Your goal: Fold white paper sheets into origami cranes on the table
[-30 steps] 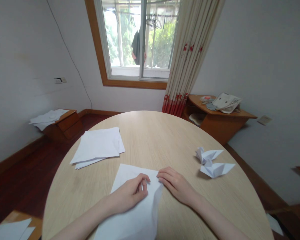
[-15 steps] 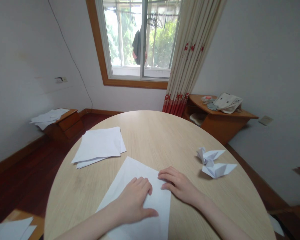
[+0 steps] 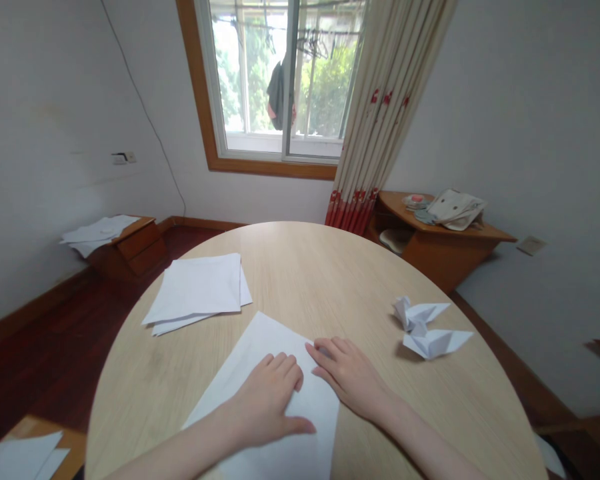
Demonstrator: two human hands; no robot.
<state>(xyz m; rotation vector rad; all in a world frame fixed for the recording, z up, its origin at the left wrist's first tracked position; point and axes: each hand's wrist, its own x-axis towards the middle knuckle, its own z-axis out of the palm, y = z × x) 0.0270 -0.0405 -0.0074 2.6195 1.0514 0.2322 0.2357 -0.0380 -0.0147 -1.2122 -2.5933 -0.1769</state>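
A white sheet of paper point(image 3: 270, 340) lies turned at an angle on the round wooden table, close in front of me. My left hand point(image 3: 267, 400) rests flat on its middle, thumb stretched to the right and fingers loosely bent. At the sheet's right corner is my right hand point(image 3: 353, 377), thumb and forefinger apart, fingertips touching the paper; the hand covers that corner. Two folded paper birds point(image 3: 423, 317) sit beyond it to the right. Up and left of the sheet is a stack of white paper point(image 3: 200, 287).
The round table point(image 3: 305, 267) has a curved edge. More paper point(image 3: 20, 457) lies on a surface at the lower left, and on a low cabinet point(image 3: 135, 250). A corner desk point(image 3: 445, 247) at the right bears a light bag point(image 3: 457, 210).
My right hand has slid slightly left, its fingertips further onto the paper. My left hand stays in place. The view has shifted a little.
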